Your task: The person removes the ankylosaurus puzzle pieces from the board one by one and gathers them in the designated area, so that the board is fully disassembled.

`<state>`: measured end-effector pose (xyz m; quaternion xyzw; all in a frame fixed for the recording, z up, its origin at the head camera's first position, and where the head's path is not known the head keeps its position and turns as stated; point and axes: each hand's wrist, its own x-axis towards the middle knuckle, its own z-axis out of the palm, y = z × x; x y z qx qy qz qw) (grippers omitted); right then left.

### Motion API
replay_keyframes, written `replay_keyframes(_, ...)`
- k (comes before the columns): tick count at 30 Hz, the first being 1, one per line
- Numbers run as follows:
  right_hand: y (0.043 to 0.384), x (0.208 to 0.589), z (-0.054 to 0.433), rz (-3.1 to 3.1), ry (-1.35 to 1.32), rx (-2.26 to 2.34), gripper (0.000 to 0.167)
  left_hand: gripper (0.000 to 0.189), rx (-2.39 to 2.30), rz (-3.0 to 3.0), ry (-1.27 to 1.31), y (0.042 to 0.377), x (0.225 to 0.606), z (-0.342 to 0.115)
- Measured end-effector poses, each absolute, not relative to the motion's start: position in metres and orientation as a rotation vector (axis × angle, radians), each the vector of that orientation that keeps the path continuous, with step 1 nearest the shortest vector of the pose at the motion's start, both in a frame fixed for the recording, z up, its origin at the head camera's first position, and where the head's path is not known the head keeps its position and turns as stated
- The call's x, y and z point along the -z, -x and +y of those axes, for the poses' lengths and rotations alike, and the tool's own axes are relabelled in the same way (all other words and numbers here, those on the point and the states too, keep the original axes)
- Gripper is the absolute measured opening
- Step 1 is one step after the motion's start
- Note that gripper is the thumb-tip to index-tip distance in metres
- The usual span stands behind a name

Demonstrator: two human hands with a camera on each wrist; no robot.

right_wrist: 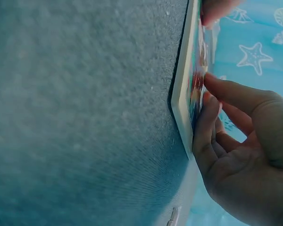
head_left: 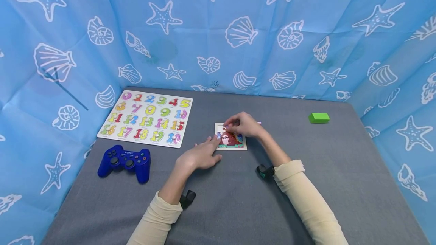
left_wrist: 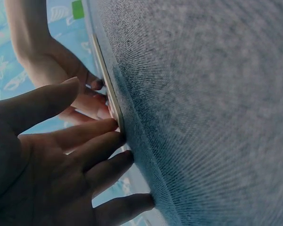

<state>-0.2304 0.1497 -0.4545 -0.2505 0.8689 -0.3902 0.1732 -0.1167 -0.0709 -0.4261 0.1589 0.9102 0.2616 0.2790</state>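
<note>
A small square picture puzzle point(head_left: 235, 148) in a pale frame lies flat on the grey table, showing a reddish-brown figure and a bare white patch at its upper left. My right hand point(head_left: 246, 124) is over its top part, thumb and forefinger pinching a small puzzle piece against the picture; the fingers hide most of that piece. In the right wrist view, the right hand point(right_wrist: 245, 127) has its fingertips down at the picture surface. My left hand point(head_left: 201, 156) lies at the puzzle's left edge, fingers extended. The left wrist view shows the left hand's fingertips point(left_wrist: 118, 136) touching the frame's edge.
A number peg board point(head_left: 144, 119) lies at the left, with a blue game controller point(head_left: 126, 162) in front of it. A green block point(head_left: 319, 118) sits at the right. Something pink point(head_left: 259, 123) shows just behind my right wrist. Blue curtains point(head_left: 204, 29) surround the table.
</note>
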Motion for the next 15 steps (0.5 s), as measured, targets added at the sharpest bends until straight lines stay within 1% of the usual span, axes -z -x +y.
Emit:
replay_keyframes(7, 0.234, 0.451, 0.1443, 2.492, 0.758, 0.961, 0.017, 0.074, -0.727, 2.454, -0.406, 0.116, 0.4257, -0.0701)
replay_keyframes(15, 0.239, 0.4506, 0.1431, 2.445, 0.755, 0.919, 0.013, 0.068, -0.672, 2.478, -0.406, 0.1157, 0.4272, -0.0663)
